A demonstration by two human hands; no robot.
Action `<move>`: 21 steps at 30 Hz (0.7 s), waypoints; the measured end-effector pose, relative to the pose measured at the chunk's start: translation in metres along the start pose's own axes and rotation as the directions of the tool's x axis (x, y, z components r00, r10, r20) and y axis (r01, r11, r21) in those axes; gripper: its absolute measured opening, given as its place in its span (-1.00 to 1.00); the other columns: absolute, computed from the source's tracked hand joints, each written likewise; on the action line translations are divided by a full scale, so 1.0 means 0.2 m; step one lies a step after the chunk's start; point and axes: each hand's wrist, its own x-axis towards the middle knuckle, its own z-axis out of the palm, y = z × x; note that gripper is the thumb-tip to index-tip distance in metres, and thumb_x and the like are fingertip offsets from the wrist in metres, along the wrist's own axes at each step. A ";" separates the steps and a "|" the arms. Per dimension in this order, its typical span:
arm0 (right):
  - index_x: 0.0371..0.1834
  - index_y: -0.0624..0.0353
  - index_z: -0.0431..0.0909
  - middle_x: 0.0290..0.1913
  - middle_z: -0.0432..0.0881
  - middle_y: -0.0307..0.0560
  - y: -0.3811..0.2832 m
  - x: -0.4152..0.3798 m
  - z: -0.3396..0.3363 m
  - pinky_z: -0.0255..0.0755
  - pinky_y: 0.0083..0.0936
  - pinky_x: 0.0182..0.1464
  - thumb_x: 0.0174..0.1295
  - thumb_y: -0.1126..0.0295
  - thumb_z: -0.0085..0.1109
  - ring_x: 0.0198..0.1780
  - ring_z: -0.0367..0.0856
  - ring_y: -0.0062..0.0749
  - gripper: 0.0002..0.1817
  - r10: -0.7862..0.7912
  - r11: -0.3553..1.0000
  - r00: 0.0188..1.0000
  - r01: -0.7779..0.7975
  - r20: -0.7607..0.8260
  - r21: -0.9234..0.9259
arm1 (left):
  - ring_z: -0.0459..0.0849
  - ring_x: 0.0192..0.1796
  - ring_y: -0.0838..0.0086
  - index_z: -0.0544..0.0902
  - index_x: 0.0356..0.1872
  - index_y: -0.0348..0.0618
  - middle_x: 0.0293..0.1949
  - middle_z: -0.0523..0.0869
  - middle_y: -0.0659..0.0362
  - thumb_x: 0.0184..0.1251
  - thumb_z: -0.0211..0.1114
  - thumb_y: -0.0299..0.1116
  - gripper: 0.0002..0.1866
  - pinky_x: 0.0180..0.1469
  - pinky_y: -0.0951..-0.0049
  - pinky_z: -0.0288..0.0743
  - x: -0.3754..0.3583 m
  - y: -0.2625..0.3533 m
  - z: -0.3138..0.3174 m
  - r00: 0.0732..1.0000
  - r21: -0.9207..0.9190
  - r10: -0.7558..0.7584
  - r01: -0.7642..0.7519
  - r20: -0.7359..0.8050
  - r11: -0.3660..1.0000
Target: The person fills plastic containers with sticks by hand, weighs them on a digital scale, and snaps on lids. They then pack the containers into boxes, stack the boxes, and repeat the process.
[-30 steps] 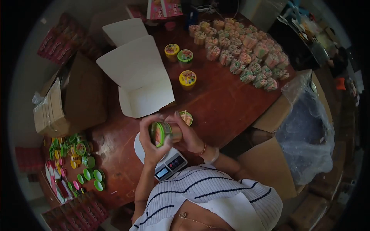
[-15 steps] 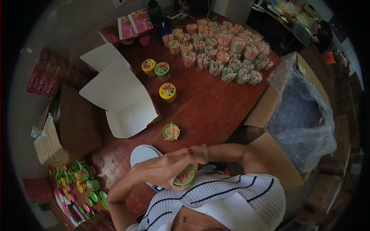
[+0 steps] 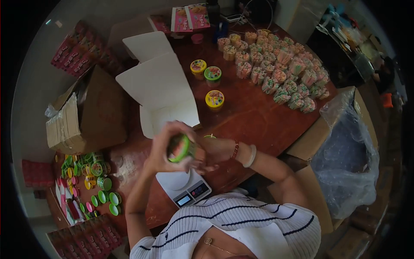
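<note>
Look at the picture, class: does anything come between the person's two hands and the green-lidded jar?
Nothing visible does. The left hand wraps the green-lidded jar at its lid end, and the right hand grips its other end, above the scale.

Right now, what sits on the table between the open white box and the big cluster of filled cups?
In the head view, three lidded tubs stand between the white box and the cups.

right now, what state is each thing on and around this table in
green-lidded jar: tipped sideways, gripped by both hands above the scale
left hand: fingers wrapped round the jar
right hand: closed on the jar's base
digital scale: platform bare
white carton: flaps open
three lidded jars: upright, closed
filled cups: upright, uncapped
plastic-lined box: open
</note>
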 end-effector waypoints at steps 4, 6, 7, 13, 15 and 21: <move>0.24 0.22 0.52 -0.16 0.77 -0.01 -0.48 -0.46 -0.10 0.69 -0.53 -0.35 0.65 0.00 -0.01 -0.40 0.77 -0.40 -0.53 -0.482 0.706 0.738 0.008 -0.472 -0.708 | 0.65 0.03 0.18 0.51 0.11 -0.21 -0.03 0.64 0.02 0.11 0.52 -0.48 -0.48 0.14 0.24 0.55 0.07 -0.33 -0.15 0.927 0.523 -0.129 0.309 -0.353 0.794; -0.03 0.24 0.64 -0.24 0.79 -0.07 -0.73 -0.77 -0.23 0.70 -0.54 -0.34 0.54 0.03 0.22 -0.35 0.79 -0.49 -0.59 -0.784 0.517 0.356 -0.077 -0.508 -0.852 | 0.57 0.10 -0.01 0.53 0.12 -0.19 -0.02 0.61 -0.03 0.12 0.55 -0.46 -0.47 0.15 0.05 0.48 0.03 -0.63 -0.19 0.938 0.667 -0.095 0.306 -0.334 0.679; -0.02 0.23 0.67 -0.31 0.78 -0.09 -0.82 -0.93 -0.35 0.71 -0.48 -0.29 0.48 -0.01 0.28 -0.33 0.80 -0.41 -0.55 -0.878 0.435 0.132 -0.179 -0.459 -0.883 | 0.57 0.10 -0.01 0.53 0.12 -0.19 -0.02 0.61 -0.03 0.12 0.55 -0.46 -0.47 0.15 0.05 0.48 0.03 -0.71 -0.19 0.943 0.662 -0.087 0.289 -0.320 0.692; 0.52 0.03 0.38 0.54 0.35 0.27 -0.92 -1.87 -0.76 0.30 0.10 0.51 0.08 -0.30 0.53 0.61 0.22 0.22 0.02 -0.916 0.235 0.008 -0.799 -0.401 -0.553 | 0.56 0.14 -0.04 0.53 0.11 -0.20 0.04 0.60 -0.02 0.20 0.54 -0.39 -0.51 0.23 0.05 0.44 0.15 -0.51 -0.12 0.944 0.849 -0.138 0.331 -0.300 0.412; 0.61 0.09 0.24 0.59 0.22 0.32 -0.84 -2.08 -0.84 0.19 -0.04 0.58 -0.15 -0.36 0.63 0.61 0.14 0.26 0.29 -0.853 -0.046 0.147 -0.977 -0.501 -0.209 | 0.54 0.20 -0.03 0.53 0.13 -0.21 0.09 0.59 -0.03 0.26 0.51 -0.39 -0.53 0.25 0.04 0.45 0.31 -0.29 -0.06 0.978 0.847 -0.004 0.182 -0.208 0.500; 0.62 -0.01 0.23 0.56 0.23 0.30 -0.81 -2.32 -1.15 0.03 0.12 0.62 -0.29 -0.36 0.69 0.64 0.01 0.27 0.36 -0.797 0.053 0.246 -0.881 -0.551 -0.470 | 0.46 0.38 -0.04 0.49 0.38 -0.03 0.29 0.54 -0.03 0.24 0.57 -0.13 -0.30 0.43 0.07 0.40 1.35 -0.40 0.47 0.943 0.657 0.194 -0.329 0.271 0.679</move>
